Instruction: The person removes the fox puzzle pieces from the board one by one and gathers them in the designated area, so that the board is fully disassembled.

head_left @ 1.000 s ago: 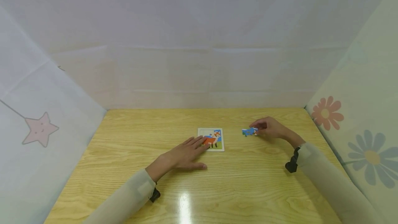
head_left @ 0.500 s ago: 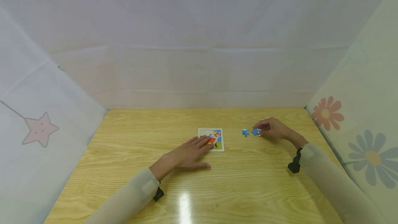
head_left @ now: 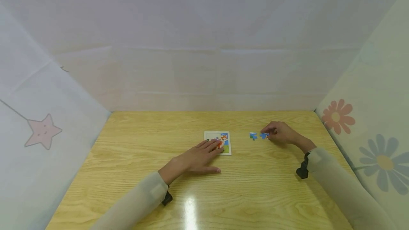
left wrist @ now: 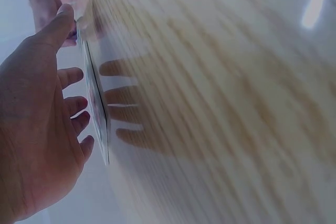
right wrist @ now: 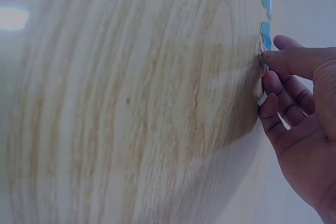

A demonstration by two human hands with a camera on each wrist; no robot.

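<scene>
A small framed jigsaw puzzle (head_left: 226, 149) with a fox picture lies mid-table. My left hand (head_left: 198, 157) reaches over it from the lower left, fingers straight and covering much of the picture; the left wrist view shows the fingertips (left wrist: 79, 104) right at the board's face. To the right, my right hand (head_left: 282, 133) pinches a blue jigsaw piece (head_left: 263, 136) at its right end, thumb in front and fingers behind, close over the table. Just left of that piece lies another jigsaw piece (head_left: 253, 136), blue and green, with a narrow gap between the two.
The wooden table (head_left: 153, 127) is bounded by a pale cloth backdrop (head_left: 204, 77) at the back and sides. Its right side carries printed flowers (head_left: 385, 162), its left a printed star (head_left: 43, 131). A light glare shows near the front edge.
The right hand has drawn one jigsaw piece slightly right, away from the piece it stood against. The left hand has slid a little to the right across the puzzle.
</scene>
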